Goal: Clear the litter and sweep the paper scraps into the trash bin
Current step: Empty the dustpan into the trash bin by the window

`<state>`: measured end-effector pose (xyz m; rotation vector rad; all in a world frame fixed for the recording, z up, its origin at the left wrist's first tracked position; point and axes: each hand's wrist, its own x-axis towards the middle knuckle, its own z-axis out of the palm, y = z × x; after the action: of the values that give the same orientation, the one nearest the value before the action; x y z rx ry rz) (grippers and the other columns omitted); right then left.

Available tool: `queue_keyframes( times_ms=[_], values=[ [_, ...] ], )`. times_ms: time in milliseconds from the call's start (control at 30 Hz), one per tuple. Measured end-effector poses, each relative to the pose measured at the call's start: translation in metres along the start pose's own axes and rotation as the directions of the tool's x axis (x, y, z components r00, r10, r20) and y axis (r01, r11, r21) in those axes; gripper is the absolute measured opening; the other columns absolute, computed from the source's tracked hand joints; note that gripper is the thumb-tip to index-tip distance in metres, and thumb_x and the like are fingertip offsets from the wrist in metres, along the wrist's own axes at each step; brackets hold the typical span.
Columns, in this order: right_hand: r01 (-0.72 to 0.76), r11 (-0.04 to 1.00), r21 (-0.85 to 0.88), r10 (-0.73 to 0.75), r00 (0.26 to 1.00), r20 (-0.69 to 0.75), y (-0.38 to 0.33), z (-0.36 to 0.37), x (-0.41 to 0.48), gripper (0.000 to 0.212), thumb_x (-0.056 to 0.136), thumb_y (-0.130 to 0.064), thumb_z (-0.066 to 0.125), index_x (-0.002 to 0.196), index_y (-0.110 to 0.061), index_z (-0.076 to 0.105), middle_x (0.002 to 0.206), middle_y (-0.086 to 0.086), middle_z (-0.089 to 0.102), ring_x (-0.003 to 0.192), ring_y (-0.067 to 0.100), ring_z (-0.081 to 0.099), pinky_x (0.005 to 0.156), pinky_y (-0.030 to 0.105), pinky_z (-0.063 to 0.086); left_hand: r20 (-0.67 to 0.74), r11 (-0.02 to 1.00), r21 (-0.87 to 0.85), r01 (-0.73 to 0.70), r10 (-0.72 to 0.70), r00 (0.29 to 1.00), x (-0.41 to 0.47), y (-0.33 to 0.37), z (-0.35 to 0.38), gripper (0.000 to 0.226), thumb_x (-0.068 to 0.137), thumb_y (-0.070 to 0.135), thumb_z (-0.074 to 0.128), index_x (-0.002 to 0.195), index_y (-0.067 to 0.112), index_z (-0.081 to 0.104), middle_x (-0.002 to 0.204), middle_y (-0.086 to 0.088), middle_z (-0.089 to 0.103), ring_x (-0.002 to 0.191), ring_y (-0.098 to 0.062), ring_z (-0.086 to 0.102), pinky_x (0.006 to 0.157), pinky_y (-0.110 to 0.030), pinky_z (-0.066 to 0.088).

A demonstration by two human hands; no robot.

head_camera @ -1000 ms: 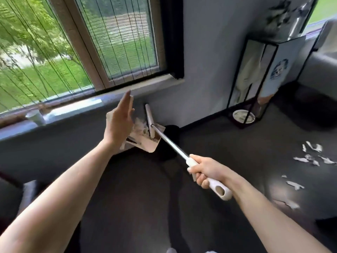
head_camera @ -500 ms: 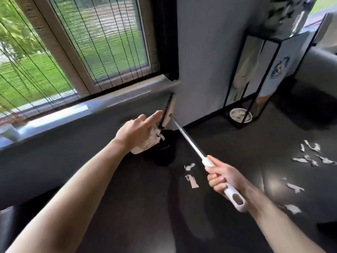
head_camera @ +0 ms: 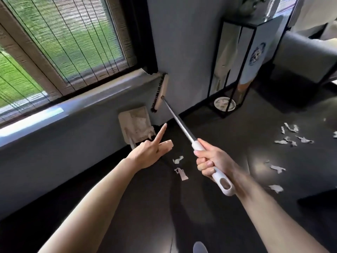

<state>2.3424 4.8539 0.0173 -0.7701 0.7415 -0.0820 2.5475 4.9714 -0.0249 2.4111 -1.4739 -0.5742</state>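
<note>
broom (head_camera: pixel 179 123) is clenched in right grip (head_camera: pixel 213 162), left grip (head_camera: pixel 151 152) spread and empty; bristles (head_camera: pixel 157 95) should be lowered behind scraps (head_camera: pixel 180 173), swept toward dustpan (head_camera: pixel 135 123).

Daylight is streaming through the window (head_camera: pixel 69 39), its blinds hanging over a green lawn outside. Below it, the grey sill (head_camera: pixel 73 110) is catching a bright gleam. A black-framed stand (head_camera: pixel 214 73) is standing by the grey wall (head_camera: pixel 186 42), with a round plate (head_camera: pixel 224 104) sitting at its base and a blue-and-white emblem (head_camera: pixel 257 54) showing on its side panel. A grey sofa (head_camera: pixel 306 53) is edging in at the right, and the dark floor (head_camera: pixel 237 139) is shining with reflected light.
</note>
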Motion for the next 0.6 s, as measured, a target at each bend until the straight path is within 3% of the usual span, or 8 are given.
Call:
queue_keyframes(
  times_ms=[67, 133, 300, 600],
  values=[
    [-0.002, 1.0, 0.008, 0.002, 1.0, 0.003, 0.004, -0.003, -0.002, 0.062, 0.097, -0.002, 0.045, 0.148, -0.033, 0.029, 0.054, -0.003, 0.036, 0.034, 0.001, 0.033, 0.028, 0.013, 0.028, 0.018, 0.996, 0.006, 0.093, -0.093, 0.995, 0.001, -0.003, 0.011, 0.084, 0.093, 0.064, 0.041, 0.15, 0.042, -0.016, 0.104, 0.0, 0.07, 0.091, -0.028, 0.066, 0.082, -0.037, 0.047],
    [-0.004, 1.0, 0.023, 0.004, 1.0, 0.008, 0.006, -0.006, -0.003, 0.062, 0.097, -0.002, 0.046, 0.147, -0.033, 0.029, 0.052, -0.003, 0.037, 0.034, 0.001, 0.033, 0.028, 0.013, 0.028, 0.009, 0.985, 0.116, 0.126, -0.127, 0.992, 0.004, -0.002, 0.019, 0.088, 0.091, 0.067, 0.041, 0.153, 0.034, -0.012, 0.087, -0.001, 0.067, 0.084, -0.026, 0.065, 0.072, -0.034, 0.044],
    [-0.02, 0.999, 0.035, 0.019, 1.0, 0.018, 0.012, -0.012, -0.006, 0.063, 0.096, -0.001, 0.047, 0.148, -0.033, 0.029, 0.052, -0.002, 0.038, 0.034, 0.003, 0.033, 0.028, 0.014, 0.03, -0.026, 0.903, 0.426, 0.057, -0.051, 0.998, 0.017, 0.006, 0.036, 0.079, 0.092, 0.067, 0.035, 0.152, 0.018, 0.022, 0.103, -0.012, 0.069, 0.095, -0.032, 0.067, 0.069, -0.036, 0.045],
    [-0.027, 0.998, 0.061, 0.025, 0.999, 0.035, 0.023, -0.019, -0.008, 0.065, 0.095, -0.001, 0.047, 0.148, -0.031, 0.028, 0.052, -0.002, 0.039, 0.035, 0.003, 0.034, 0.029, 0.014, 0.03, 0.011, 0.79, 0.61, -0.068, 0.077, 0.997, 0.01, -0.014, 0.035, 0.09, 0.085, 0.078, 0.023, 0.155, 0.025, 0.004, 0.096, 0.0, 0.073, 0.083, -0.026, 0.071, 0.053, -0.029, 0.04]
  ],
)
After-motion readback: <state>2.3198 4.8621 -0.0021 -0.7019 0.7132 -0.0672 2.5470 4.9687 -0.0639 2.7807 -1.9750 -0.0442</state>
